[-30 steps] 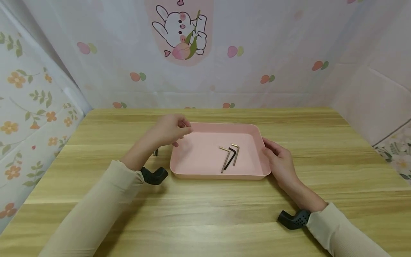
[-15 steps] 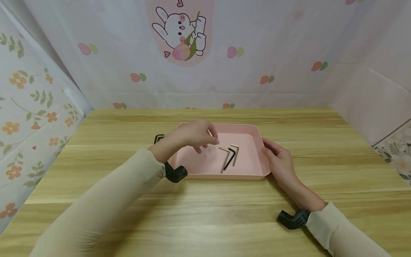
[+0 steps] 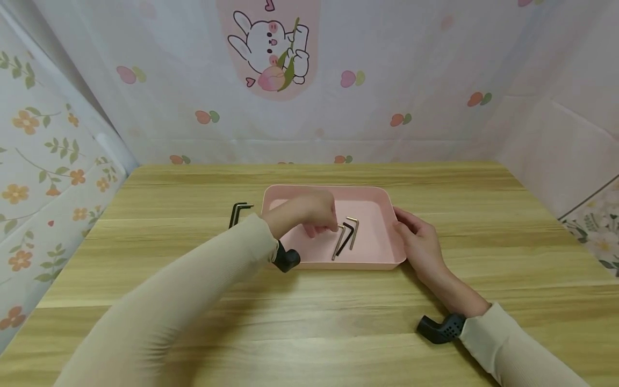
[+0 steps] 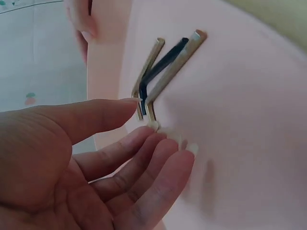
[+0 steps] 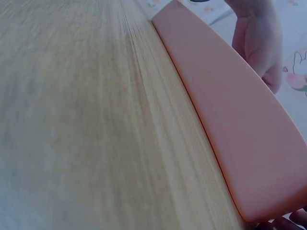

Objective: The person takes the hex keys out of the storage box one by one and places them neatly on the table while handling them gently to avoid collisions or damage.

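Observation:
A shallow pink tray [image 3: 377, 244] holds two gold-coloured hex keys and a black hex key [image 4: 162, 65], lying side by side. My left hand [image 3: 316, 208] reaches down into the tray at their left side. In the left wrist view, its thumb and bent fingers lie apart on either side of the short arm of the nearest gold hex key [image 4: 176, 66], fingertips right at its end. The other gold hex key [image 3: 355, 235] lies rightmost. My right hand [image 3: 422, 242] grips the tray's right wall, thumb at the rim and fingers outside.
More hex keys [image 3: 234, 215] lie on the wooden table [image 3: 309, 322] left of the tray, partly hidden by the left sleeve [image 3: 217, 269]. Black wrist devices [image 3: 441, 329] sit on both wrists. A patterned curtain [image 3: 411, 64] hangs behind the table.
My left hand has moved right from the tray's left rim and down to the hex keys inside. The hex keys left of the tray have come into sight. My right hand stays put.

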`<state>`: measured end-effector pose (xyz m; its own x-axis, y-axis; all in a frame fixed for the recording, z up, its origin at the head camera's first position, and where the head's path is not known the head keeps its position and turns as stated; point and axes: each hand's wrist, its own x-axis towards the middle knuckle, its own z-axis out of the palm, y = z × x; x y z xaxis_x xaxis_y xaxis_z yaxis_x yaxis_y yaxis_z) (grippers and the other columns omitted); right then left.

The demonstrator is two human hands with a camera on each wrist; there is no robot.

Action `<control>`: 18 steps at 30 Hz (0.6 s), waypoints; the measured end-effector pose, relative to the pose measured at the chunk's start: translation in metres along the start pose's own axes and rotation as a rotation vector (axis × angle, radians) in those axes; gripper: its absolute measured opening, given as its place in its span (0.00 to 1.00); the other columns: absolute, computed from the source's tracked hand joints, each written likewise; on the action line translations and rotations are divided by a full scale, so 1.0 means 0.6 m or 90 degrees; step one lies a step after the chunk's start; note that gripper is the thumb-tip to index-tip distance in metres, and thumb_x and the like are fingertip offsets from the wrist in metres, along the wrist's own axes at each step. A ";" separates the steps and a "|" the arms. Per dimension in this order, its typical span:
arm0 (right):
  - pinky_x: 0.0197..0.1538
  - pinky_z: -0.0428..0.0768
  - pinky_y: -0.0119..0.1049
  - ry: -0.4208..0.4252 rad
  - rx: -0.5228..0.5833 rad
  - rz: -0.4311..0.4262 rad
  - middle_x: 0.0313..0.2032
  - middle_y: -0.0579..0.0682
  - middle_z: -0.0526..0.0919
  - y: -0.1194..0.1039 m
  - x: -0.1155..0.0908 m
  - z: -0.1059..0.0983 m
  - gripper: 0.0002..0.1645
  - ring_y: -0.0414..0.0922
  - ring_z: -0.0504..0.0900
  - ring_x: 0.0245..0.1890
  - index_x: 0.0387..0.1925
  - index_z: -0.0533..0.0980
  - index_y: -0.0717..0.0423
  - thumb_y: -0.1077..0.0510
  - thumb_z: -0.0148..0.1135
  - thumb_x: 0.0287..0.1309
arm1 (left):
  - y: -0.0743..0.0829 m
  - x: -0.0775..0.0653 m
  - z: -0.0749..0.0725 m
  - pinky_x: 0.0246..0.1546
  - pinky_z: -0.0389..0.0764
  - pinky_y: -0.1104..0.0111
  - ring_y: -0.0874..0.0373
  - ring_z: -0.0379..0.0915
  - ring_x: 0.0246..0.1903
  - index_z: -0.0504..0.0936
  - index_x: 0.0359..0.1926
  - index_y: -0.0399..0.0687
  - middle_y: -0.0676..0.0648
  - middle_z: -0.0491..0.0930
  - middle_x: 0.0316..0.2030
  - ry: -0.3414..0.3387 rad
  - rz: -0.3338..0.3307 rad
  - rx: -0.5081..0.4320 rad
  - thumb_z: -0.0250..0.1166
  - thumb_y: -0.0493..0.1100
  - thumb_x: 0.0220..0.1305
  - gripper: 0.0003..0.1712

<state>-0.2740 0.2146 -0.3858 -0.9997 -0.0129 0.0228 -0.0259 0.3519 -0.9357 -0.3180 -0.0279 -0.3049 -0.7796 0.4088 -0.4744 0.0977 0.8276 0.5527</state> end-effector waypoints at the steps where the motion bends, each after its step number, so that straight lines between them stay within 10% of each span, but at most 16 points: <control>1: 0.51 0.75 0.12 0.000 0.001 -0.001 0.69 0.59 0.72 0.001 0.000 0.000 0.28 0.34 0.74 0.60 0.73 0.66 0.60 0.56 0.49 0.76 | 0.002 0.002 0.003 0.26 0.86 0.67 0.60 0.70 0.16 0.82 0.30 0.39 0.51 0.70 0.18 0.006 -0.005 0.001 0.67 0.42 0.67 0.11; 18: 0.51 0.74 0.12 0.000 0.012 -0.006 0.69 0.61 0.72 0.001 -0.002 0.003 0.28 0.29 0.74 0.55 0.73 0.66 0.58 0.57 0.48 0.77 | 0.016 0.027 0.023 0.23 0.83 0.68 0.59 0.71 0.26 0.81 0.43 0.42 0.51 0.73 0.32 0.061 -0.035 0.080 0.73 0.44 0.61 0.14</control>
<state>-0.2731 0.2133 -0.3868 -0.9994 -0.0156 0.0323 -0.0357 0.3346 -0.9417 -0.3214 -0.0079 -0.3165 -0.8411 0.3281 -0.4300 0.1255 0.8917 0.4348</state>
